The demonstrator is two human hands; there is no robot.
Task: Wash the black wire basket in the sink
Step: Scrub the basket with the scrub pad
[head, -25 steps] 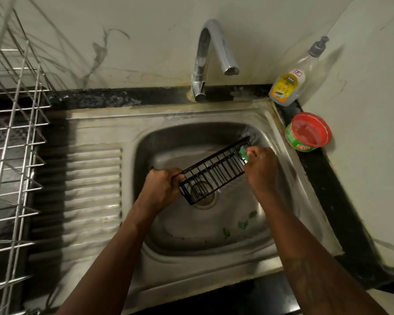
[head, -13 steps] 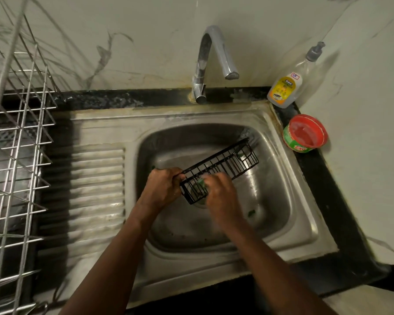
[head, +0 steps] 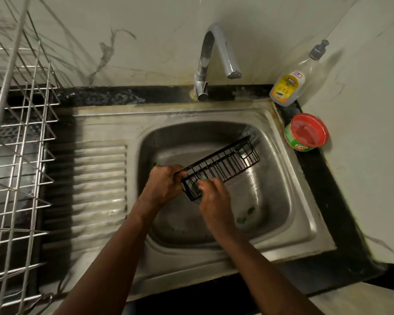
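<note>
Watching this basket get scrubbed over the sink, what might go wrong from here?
The left hand grips only one end of the black wire basket, so the long free end might swing or slip if the hand is wet. The right hand presses a green scrubber against thin wires, which might snag fingers. Green bits lie on the sink floor and may wash toward the drain.

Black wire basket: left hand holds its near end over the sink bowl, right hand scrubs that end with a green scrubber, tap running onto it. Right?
Not quite: the tap is not running; the head view shows no water leaving its spout. The rest stands: the left hand holds the near end of the black wire basket over the sink bowl, and the right hand works a green scrubber there.
</note>
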